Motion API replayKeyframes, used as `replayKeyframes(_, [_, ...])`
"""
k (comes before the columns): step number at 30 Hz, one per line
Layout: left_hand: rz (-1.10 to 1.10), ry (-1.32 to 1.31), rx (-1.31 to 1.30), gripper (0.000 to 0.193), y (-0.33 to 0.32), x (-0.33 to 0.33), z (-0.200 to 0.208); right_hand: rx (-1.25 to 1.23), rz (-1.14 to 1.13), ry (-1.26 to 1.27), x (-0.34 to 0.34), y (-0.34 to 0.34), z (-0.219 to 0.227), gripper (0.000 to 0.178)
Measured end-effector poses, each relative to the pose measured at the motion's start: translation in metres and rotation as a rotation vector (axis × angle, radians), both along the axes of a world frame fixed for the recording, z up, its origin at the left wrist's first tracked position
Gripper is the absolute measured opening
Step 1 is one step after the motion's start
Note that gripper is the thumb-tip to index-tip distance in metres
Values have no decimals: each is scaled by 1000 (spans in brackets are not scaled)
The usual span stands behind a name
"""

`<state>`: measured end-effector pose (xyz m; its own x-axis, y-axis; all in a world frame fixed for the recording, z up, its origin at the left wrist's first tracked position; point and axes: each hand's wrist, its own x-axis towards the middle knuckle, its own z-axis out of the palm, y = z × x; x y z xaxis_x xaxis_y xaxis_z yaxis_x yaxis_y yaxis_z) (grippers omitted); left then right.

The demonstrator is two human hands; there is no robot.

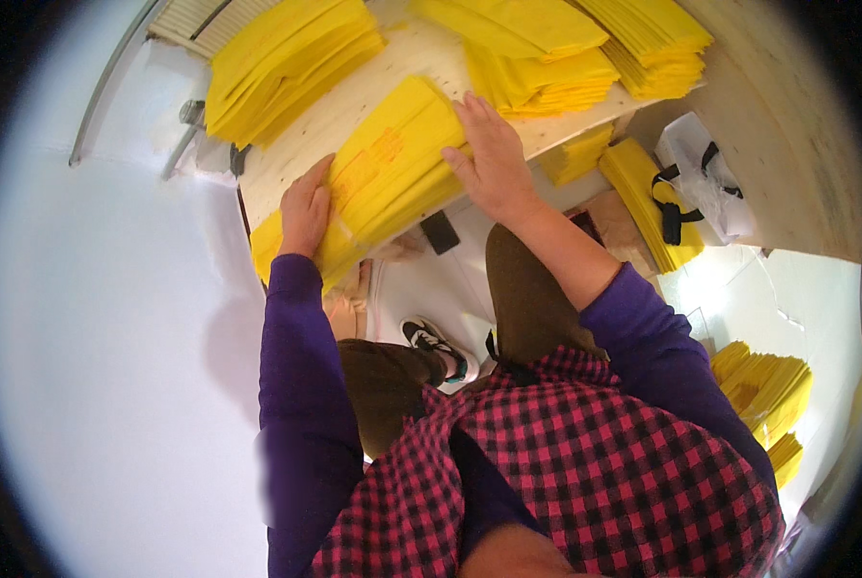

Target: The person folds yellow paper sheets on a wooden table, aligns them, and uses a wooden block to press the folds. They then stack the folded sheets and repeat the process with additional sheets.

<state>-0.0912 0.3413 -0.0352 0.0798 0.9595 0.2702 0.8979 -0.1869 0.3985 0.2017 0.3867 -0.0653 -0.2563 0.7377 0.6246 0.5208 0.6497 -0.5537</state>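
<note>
A stack of flat yellow fabric pieces [392, 159] with orange print on top lies slantwise along the near edge of a pale wooden table [417, 53]. My left hand [306, 207] rests against its left side, fingers stretched along the edge. On the opposite side, my right hand [494, 159] touches the right edge with its thumb and fingertips, the thumb apart from the fingers. Both hands are open, and the stack lies between them. Part of the stack's near left end is hidden by my left hand and sleeve.
More yellow stacks stand on the table at the far left [291, 63] and far right [547, 67]. Below the table are yellow bundles [643, 197], a white bag with black straps [705, 178] and a dark flat object [440, 232]. Further yellow piles [763, 390] lie at the lower right. A white wall [113, 337] borders my left.
</note>
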Motion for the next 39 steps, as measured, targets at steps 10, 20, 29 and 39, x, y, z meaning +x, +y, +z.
replayKeyframes(10, [276,-347,287,40,-51,-57,38,-273,109,373,26,-34,9,47])
replayKeyframes(20, [514,-1033,320,60,-162,-99,-3,-1044,388,584,-13,-112,-12,48])
replayKeyframes(29, [492,-1385,444,60,-138,-57,-48,-1442,435,594,-75,-111,-11,71])
replayKeyframes(39, [345,-1683,459,65,-148,-29,-45,-1668,372,759,-133,-114,-14,105])
